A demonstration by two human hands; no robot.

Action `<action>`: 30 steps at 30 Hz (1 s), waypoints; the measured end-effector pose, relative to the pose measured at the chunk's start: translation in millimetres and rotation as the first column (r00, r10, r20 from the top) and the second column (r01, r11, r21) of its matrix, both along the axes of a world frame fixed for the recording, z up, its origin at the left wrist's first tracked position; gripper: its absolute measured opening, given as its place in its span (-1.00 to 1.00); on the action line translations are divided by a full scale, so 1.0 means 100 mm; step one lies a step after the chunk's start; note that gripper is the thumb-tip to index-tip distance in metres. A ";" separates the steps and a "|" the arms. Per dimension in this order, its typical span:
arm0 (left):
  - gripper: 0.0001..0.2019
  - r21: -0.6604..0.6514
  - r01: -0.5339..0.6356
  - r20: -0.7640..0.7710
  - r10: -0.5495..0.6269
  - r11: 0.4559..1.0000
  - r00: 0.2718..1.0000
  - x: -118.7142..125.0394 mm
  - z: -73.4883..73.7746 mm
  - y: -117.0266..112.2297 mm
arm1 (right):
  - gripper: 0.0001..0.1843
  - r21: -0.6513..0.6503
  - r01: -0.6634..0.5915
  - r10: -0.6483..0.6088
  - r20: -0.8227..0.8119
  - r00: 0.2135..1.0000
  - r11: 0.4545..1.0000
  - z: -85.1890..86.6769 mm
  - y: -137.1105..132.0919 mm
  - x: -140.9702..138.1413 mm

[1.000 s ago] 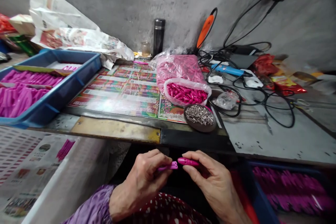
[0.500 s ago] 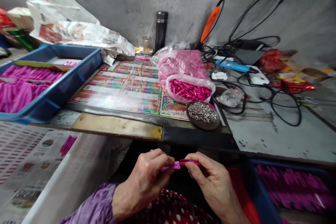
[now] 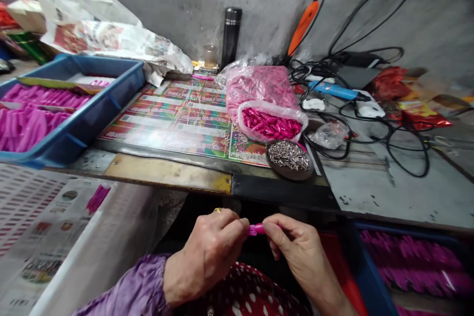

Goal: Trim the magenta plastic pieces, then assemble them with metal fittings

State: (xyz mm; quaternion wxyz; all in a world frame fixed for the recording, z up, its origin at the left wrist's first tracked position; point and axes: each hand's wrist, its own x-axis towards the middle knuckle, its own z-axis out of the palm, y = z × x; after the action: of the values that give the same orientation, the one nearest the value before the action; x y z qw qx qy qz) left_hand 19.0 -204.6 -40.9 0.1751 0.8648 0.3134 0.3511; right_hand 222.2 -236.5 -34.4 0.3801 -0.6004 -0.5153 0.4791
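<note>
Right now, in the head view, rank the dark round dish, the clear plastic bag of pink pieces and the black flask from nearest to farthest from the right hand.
From the right hand:
1. Dark round dish of silver metal parts: near the table's front edge, straight ahead.
2. Clear plastic bag of pink pieces: just behind the dish, slightly left.
3. Black flask: at the back by the wall, farther left.
</note>
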 end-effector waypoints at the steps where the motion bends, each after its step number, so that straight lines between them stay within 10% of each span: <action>1: -0.84 -0.007 0.006 -0.003 -0.006 1.000 1.000 0.00 0.01 0.00 | -0.47 -0.005 -0.005 0.006 0.003 1.000 1.000 0.00 0.01 -0.01; 19: -0.87 -0.349 0.092 0.080 -0.068 0.933 0.994 -0.07 -0.07 -0.05 | -0.87 0.286 -0.229 0.183 0.176 0.967 0.931 -0.04 -0.08 -0.07; 30: -0.91 -0.298 0.082 0.064 -0.065 0.951 0.996 -0.10 -0.21 -0.07 | -0.88 0.345 -0.144 0.088 0.172 0.981 0.927 -0.21 -0.19 -0.11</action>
State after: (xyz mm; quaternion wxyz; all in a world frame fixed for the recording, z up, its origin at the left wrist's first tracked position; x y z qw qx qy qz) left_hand 8.8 -212.1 -61.8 0.3256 0.8295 0.3258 0.3158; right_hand 211.3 -255.3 -55.0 0.4126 -0.5251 -0.6560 0.3517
